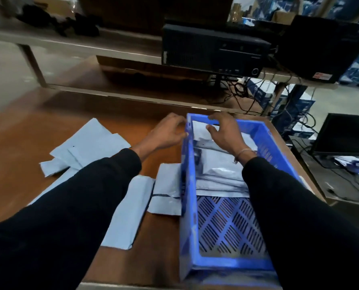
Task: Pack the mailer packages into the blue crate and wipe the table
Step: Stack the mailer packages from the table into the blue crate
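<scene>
A blue perforated crate (233,263) stands on the right side of the brown table (23,147). Grey mailer packages (218,170) lie stacked in its far half; the near half shows bare mesh floor. Several more grey mailers lie on the table left of the crate: a pile (90,143) further back, one (166,191) against the crate wall and one (126,216) nearer me. My left hand (166,131) grips the crate's left wall at its far corner. My right hand (226,135) reaches over the packed mailers, fingers curled over the far rim, thumb inside.
A black computer case (212,53) lies on a shelf behind the table, with tangled cables (241,93) below it. A dark monitor (344,135) stands on a lower desk at the right. The table's right edge runs close beside the crate.
</scene>
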Available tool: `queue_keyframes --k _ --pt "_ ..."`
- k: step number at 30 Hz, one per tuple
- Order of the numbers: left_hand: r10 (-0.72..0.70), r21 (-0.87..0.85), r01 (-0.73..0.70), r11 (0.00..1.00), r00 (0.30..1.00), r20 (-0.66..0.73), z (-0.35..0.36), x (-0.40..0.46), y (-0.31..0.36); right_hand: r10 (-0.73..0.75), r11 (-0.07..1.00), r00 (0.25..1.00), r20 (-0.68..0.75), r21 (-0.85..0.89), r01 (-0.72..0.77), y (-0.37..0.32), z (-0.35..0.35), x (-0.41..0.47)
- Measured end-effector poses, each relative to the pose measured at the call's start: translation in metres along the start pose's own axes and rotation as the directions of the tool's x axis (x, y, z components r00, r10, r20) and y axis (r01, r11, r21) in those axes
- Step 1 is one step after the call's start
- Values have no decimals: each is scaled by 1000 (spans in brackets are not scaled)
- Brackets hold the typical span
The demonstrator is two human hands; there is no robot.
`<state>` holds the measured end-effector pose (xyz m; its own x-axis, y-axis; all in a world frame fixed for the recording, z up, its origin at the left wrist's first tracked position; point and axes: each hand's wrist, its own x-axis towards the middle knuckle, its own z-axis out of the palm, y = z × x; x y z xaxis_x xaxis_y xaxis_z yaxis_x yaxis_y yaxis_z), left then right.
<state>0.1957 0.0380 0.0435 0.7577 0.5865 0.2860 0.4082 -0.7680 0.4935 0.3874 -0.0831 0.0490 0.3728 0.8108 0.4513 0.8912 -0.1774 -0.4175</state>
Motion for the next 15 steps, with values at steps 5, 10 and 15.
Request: queue_keyframes --k 5,10,15 --pt "-241 -71 242 968 970 31 -34 -50 -67 -21 996 985 172 87 6 -80 37 17" --pt "-362 -145 361 921 932 27 -56 -97 -112 4 989 758 653 -112 92 -140 86 14" --pt "-400 -206 395 895 916 20 -65 -127 -140 166 974 477 863 -219 58 -169 139 -20"
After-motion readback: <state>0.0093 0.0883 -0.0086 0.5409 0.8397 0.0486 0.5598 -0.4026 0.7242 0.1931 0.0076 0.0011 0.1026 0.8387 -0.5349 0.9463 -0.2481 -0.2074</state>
